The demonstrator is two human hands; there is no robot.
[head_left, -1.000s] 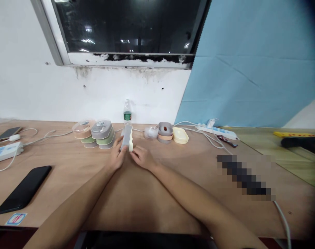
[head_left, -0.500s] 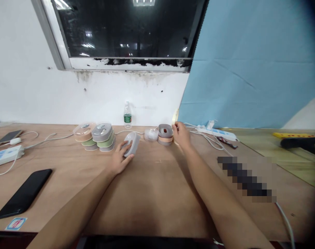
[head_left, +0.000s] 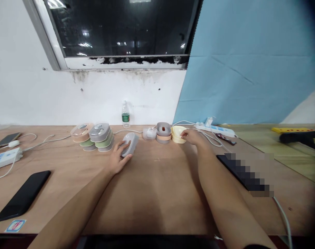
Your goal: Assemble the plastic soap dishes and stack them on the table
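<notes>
My left hand (head_left: 119,156) holds a grey oval plastic box (head_left: 130,143), tilted up from the table, with fingers inside it and thumb along its near side. Farther right, my right hand (head_left: 192,136) has its fingers pinched at the rim of a cream-coloured tub (head_left: 178,132), the top of a small stack. Touching that stack on its left is a pile of grey and orange tubs (head_left: 163,133), with a small reddish-brown thing in the top one. Clear small plastic pieces (head_left: 149,133) sit beside this pile.
Lidded boxes in grey (head_left: 100,132) and orange (head_left: 81,133) are stacked over green ones at left. A plastic bottle (head_left: 125,114) stands by the wall. Black phone (head_left: 24,195) lies front left; power strips (head_left: 217,130) and cables run along both sides. A partly blurred dark object (head_left: 242,173) lies right.
My right hand has shifted slightly right and turned, and the cream tubs now show beside it. My left hand keeps its hold on the grey box. The view has moved a little.
</notes>
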